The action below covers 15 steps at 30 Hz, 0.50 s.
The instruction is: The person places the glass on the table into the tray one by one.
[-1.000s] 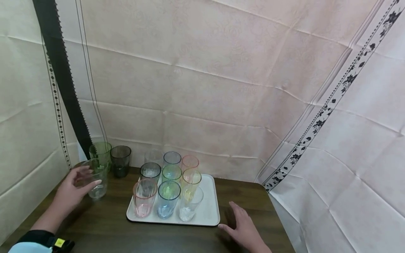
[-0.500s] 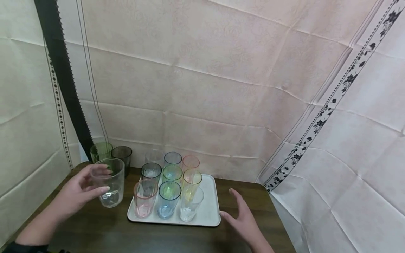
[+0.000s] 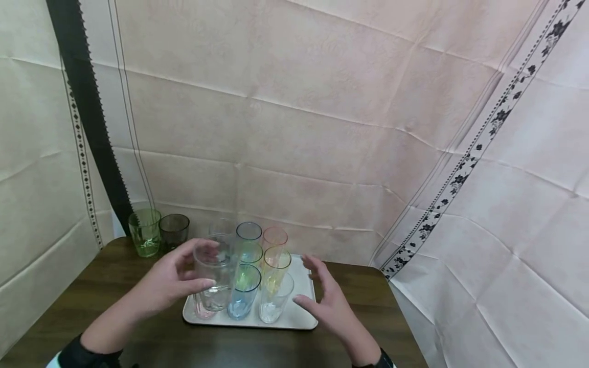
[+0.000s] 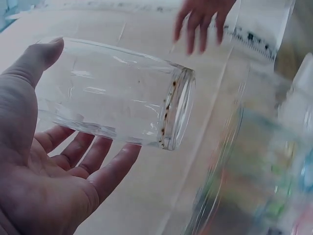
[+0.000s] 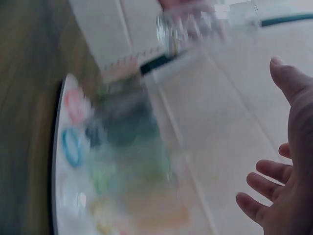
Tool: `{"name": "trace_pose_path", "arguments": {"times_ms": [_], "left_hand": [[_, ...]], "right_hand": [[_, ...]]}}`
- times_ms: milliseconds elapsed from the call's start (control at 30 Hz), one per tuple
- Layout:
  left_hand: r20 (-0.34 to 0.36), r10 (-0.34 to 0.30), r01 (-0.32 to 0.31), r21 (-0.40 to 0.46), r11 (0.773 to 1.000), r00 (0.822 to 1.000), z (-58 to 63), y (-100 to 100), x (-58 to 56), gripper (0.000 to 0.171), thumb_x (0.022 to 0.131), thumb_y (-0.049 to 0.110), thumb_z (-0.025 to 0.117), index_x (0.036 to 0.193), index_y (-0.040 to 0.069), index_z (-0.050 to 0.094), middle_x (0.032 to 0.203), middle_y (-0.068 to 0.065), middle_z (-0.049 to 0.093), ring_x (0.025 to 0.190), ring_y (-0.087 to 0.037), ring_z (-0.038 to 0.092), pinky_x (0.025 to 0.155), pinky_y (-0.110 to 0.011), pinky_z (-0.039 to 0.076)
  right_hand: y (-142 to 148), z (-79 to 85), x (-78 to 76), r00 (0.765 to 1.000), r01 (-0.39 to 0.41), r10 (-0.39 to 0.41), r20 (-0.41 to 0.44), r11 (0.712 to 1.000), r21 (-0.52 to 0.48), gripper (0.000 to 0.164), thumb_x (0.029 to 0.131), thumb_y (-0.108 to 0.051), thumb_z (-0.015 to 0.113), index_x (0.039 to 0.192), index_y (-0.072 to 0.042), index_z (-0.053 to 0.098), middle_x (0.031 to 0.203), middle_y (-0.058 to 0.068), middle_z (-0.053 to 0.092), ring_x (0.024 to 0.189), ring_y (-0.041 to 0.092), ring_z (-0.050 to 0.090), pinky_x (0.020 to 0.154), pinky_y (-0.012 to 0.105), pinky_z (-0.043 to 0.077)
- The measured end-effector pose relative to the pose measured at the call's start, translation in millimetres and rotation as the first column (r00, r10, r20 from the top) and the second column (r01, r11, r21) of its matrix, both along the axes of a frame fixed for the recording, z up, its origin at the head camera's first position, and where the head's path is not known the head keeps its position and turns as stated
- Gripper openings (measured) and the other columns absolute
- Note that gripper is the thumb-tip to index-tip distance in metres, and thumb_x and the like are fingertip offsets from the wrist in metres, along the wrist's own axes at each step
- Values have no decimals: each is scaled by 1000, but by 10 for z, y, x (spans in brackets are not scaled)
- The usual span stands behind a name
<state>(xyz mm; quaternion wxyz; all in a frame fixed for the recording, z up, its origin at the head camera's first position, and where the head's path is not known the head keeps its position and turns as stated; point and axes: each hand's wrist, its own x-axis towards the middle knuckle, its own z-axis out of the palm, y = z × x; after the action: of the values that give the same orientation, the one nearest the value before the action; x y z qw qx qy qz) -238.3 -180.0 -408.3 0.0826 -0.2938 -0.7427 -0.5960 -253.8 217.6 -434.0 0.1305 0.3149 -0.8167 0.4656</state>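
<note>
My left hand (image 3: 167, 281) holds a clear drinking glass (image 3: 218, 283) upright over the front left of a white tray (image 3: 296, 319), thumb on one side and fingers on the other. The left wrist view shows the glass (image 4: 117, 93) empty, with small brown specks near its base. Several tinted glasses stand on the tray, among them a blue glass (image 3: 241, 304), a yellow glass (image 3: 276, 266) and a clear one (image 3: 273, 306) at front right. The held glass overlaps a pink one behind it. My right hand (image 3: 329, 301) is beside the tray's right edge, fingers spread, holding nothing.
A green tumbler (image 3: 146, 237) and a dark grey tumbler (image 3: 174, 230) stand at the back left of the brown wooden table (image 3: 363, 286). Creased pale sheeting (image 3: 294, 128) hangs right behind the table and along both sides.
My left hand has carried the clear glass from beside the two tumblers rightward to over the tray. My right hand has moved slightly left and up, closer to the tray.
</note>
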Motion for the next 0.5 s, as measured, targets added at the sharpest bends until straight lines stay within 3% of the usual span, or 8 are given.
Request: {"name": "trace_pose_path", "arguments": {"times_ms": [100,233,367,500], "left_hand": [[25,-52,51,14,999,998,-6,188,-34,59,96,8,87,149,8,60,141,-18,63,125,-17,66,94,-31,63],[47,-101,100,27,995,994,-32,406,-51,60,96,8,88,149,6,60,140,-17,62,128,-26,65,94,-32,63],[92,-139,137,28,990,986,-43,570,-34,63,94,12,90,149,8,60,137,-18,60,130,-38,64,98,-33,62],[121,-175,173,32,984,977,-71,673,-28,65,93,15,92,148,5,58,137,-23,59,132,-44,63,102,-36,62]], "right_hand": [[-196,76,-18,991,-137,137,-12,989,-62,83,96,-2,85,166,-6,41,161,13,55,148,40,52,118,49,51],[-419,177,32,957,-281,290,32,945,-166,82,99,-5,83,167,-2,38,160,22,53,148,41,52,118,50,51],[-559,248,109,929,-333,360,88,915,-227,79,104,-19,81,168,-3,38,159,26,53,147,36,53,116,46,53],[-636,268,168,931,-295,337,141,921,-253,72,103,-14,82,164,-4,45,155,25,58,144,31,58,114,43,54]]}}
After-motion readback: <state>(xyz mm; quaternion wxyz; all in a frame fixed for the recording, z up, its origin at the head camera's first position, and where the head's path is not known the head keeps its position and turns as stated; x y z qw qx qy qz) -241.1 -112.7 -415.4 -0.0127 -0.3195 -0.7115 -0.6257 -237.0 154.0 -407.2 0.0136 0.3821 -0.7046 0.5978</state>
